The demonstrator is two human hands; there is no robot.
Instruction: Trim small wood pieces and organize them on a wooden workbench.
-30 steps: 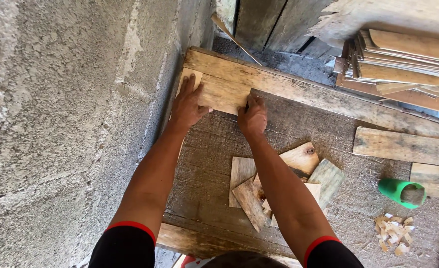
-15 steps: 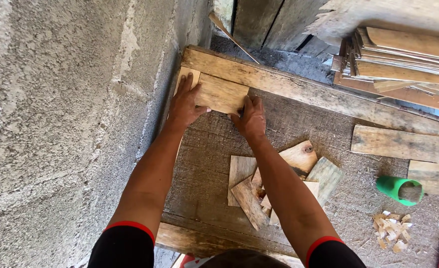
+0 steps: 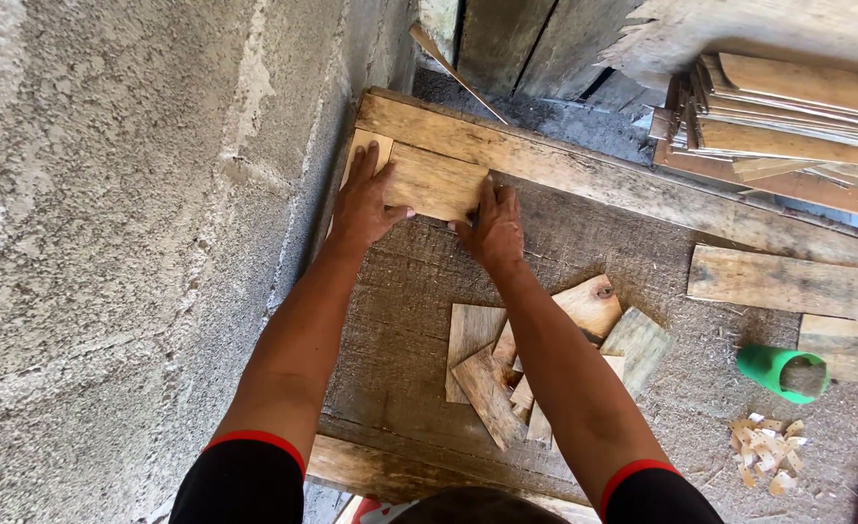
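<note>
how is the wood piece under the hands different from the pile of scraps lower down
The wood piece is one flat rectangle pressed by both hands, left hand and right hand, tight in the frame's corner. The pile of scraps is several smaller, odd-shaped offcuts overlapping loosely, untouched. Both are pale, rough wood.

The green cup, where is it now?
In the head view, the green cup lies on its side at the right, just below two short boards and above a pile of wood chips.

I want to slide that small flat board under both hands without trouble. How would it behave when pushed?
The small board looks thin, flat and rigid, so it would probably slide rather than roll or tip. The rough panel beneath likely adds drag. Its coarse grain suggests good grip, perhaps splinters.
</note>
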